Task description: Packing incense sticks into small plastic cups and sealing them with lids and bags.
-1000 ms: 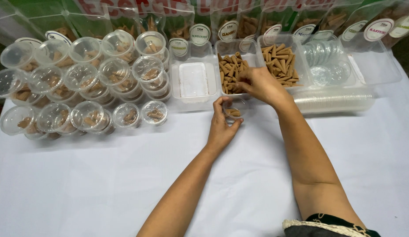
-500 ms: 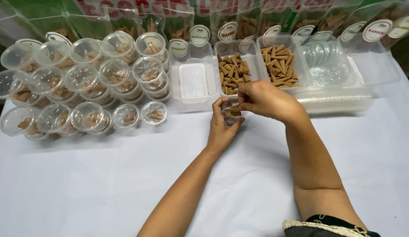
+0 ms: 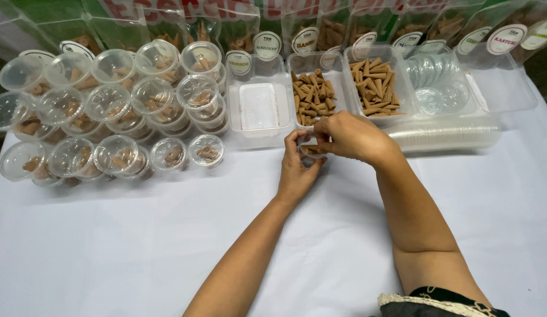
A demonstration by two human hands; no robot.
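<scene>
Over the small clear cup (image 3: 311, 151), left hand (image 3: 297, 170) and right hand (image 3: 351, 136) meet.

Counter (image 3: 109, 252): covered in white cloth, matt, with soft creases. Small round cup (image 3: 311, 149) held between the hands: clear, glossy plastic. Stacked lidded cups (image 3: 109, 117): same clear plastic, with bright glare on the lids. Rectangular trays (image 3: 259, 108): translucent smooth plastic. Incense cones (image 3: 311, 97): brown, dry, matt, slightly rough. Hanging pouches (image 3: 403, 29): shiny clear film with paper-like round labels.
</scene>
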